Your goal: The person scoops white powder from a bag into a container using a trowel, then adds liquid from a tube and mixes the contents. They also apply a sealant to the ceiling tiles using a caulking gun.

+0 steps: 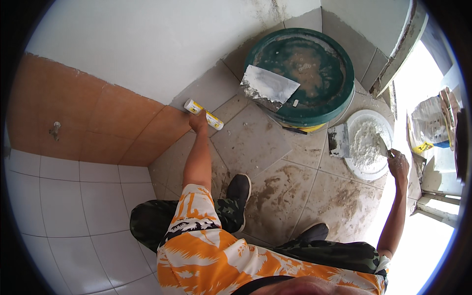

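My left hand [198, 122] is closed around a white-and-yellow cylindrical tube [215, 121], held low beside the orange-brown wall tiles. Over to the right, my right hand [399, 165] grips the handle of a small trowel [385, 148]. Its blade dips into white powder or paste [366, 142] heaped in a round white basin [351, 166] on the floor. Against the basin's left rim rests a flat metal scraper [339, 140] with dark and white smears. How far the trowel blade reaches into the white material is hidden.
A large bucket with a green lid [322, 105] stands ahead; a white-smeared flat blade [272, 82] lies on it. A loose grey tile [255, 140] lies on the dirty tiled floor. Bags [432, 120] stand at the bright doorway on the right. A tap [55, 130] juts from the left wall.
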The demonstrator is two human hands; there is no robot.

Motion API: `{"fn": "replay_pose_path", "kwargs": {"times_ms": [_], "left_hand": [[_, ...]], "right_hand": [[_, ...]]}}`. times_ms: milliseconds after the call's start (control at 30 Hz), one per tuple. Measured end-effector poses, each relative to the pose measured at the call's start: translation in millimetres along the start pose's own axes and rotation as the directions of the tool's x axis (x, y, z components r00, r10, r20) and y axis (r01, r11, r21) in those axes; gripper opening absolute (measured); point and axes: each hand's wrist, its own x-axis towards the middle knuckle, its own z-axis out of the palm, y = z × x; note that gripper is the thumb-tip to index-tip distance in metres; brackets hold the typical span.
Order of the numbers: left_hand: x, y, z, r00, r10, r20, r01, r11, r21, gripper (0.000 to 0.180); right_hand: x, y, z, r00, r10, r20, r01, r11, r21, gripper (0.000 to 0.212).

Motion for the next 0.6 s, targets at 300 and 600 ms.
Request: {"fn": "replay_pose_path", "kwargs": {"times_ms": [300,600], "left_hand": [[9,-18,3,0.997,-0.013,0.071,0.026,0.982,-0.19,0.055],[-15,4,-5,0.986,-0.062,-0.154,0.018,0.961,-0.275,0.057]], "right_hand": [[1,-7,-4,1.0,-0.002,-0.004,0.002,1.0,0.012,0.038],[-2,-6,5,1.0,0.01,-0.02,-0.01,1.0,0.01,0.035]]}}
